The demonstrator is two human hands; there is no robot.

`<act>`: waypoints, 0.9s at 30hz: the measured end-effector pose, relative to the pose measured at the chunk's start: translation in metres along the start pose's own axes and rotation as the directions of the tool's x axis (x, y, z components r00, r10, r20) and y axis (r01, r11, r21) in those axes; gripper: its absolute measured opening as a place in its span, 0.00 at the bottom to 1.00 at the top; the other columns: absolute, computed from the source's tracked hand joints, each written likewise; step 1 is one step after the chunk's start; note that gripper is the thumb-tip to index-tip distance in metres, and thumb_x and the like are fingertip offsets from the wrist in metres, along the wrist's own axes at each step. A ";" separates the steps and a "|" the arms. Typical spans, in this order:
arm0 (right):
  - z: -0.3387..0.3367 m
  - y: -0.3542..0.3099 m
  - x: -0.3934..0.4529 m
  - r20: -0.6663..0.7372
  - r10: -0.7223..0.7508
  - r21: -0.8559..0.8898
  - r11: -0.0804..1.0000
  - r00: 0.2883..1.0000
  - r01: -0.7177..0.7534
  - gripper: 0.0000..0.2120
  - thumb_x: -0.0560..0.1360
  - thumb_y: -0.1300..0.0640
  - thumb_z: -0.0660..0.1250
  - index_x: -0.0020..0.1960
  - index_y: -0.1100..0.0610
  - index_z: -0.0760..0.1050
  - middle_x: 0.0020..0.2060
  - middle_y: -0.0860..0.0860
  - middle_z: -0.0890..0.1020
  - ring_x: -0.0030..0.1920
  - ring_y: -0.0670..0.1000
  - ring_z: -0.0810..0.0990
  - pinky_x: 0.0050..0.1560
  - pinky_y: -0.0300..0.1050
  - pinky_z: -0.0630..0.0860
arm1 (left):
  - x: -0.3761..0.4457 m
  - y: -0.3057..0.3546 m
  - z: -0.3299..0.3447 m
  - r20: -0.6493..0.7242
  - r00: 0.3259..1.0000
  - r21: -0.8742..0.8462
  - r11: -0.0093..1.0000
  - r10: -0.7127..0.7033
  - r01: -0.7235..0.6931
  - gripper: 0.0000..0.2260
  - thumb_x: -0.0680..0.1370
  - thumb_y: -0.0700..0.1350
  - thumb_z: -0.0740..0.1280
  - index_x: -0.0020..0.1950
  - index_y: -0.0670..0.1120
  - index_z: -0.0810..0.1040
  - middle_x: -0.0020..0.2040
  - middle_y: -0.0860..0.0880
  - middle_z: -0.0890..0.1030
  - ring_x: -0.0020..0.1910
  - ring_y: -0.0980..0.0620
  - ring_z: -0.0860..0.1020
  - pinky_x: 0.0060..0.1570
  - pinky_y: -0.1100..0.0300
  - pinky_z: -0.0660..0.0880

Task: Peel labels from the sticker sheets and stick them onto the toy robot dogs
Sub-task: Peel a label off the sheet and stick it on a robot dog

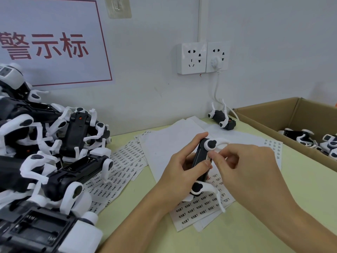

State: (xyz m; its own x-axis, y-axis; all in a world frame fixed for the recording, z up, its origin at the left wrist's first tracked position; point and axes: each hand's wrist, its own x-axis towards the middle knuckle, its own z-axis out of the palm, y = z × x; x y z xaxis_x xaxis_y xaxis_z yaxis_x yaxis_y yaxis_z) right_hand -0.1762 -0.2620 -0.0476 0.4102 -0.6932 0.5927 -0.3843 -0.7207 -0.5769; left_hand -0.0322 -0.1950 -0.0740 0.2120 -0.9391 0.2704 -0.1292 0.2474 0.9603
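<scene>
both forearms are bare, no sleeves, above the left hand (179,170) and right hand (249,165).

Your bench (273,207) has a pale yellow-green top that runs back to the white wall. On its left side lies a heap of toy robot dogs (45,152), and sticker sheets (120,172) fan out from under the heap toward blank white sheets (164,143) at the middle. One more robot dog (223,119) lies on its back by the wall, and an open cardboard box (284,114) sits along the right edge.
</scene>
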 end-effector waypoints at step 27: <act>-0.008 0.001 -0.006 0.310 -0.173 0.034 0.985 0.935 0.171 0.19 0.80 0.43 0.52 0.66 0.34 0.75 0.22 0.46 0.67 0.27 0.47 0.68 0.29 0.38 0.60 | 0.003 -0.002 -0.006 -0.073 0.985 -0.294 0.947 -0.154 0.126 0.30 0.71 0.42 0.67 0.69 0.65 0.74 0.40 0.46 0.79 0.32 0.50 0.73 0.31 0.60 0.70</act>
State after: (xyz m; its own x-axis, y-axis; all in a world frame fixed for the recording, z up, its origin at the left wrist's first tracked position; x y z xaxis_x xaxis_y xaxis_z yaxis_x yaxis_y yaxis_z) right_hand -0.1856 -0.2586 -0.0470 0.7067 -0.5203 0.4794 -0.2800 -0.8280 -0.4858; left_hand -0.0250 -0.1970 -0.0744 0.2997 -0.9459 0.1240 0.1894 0.1863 0.9641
